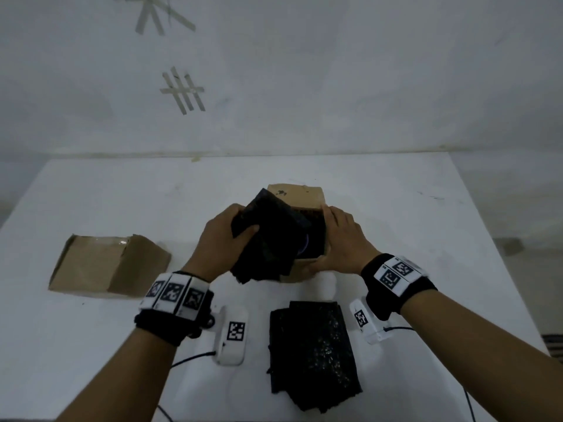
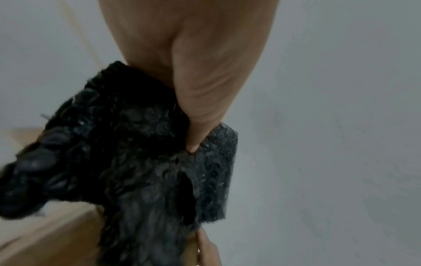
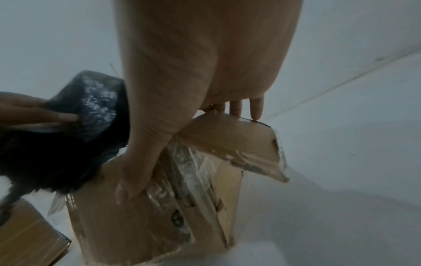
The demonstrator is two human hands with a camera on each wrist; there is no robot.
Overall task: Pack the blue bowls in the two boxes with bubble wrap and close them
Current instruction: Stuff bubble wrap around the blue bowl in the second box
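On the white table (image 1: 426, 214) stands an open cardboard box (image 1: 300, 193), its flaps up. My left hand (image 1: 225, 239) grips a folded sheet of black bubble wrap (image 1: 274, 239) and holds it tilted over the box's left half, partly inside. A sliver of a blue bowl (image 1: 305, 246) shows in the box beside the wrap. My right hand (image 1: 341, 242) holds the box's right side, thumb on the near face (image 3: 136, 225), fingers (image 3: 235, 108) on the right flap. In the left wrist view my thumb (image 2: 198, 136) pinches the wrap (image 2: 136, 153). The wrap (image 3: 95, 106) also shows in the right wrist view.
A second cardboard box (image 1: 103, 266) sits to the left, flaps folded over. Another piece of black bubble wrap (image 1: 313, 351) lies flat near the table's front edge, between my forearms. A white wall rises right behind the table.
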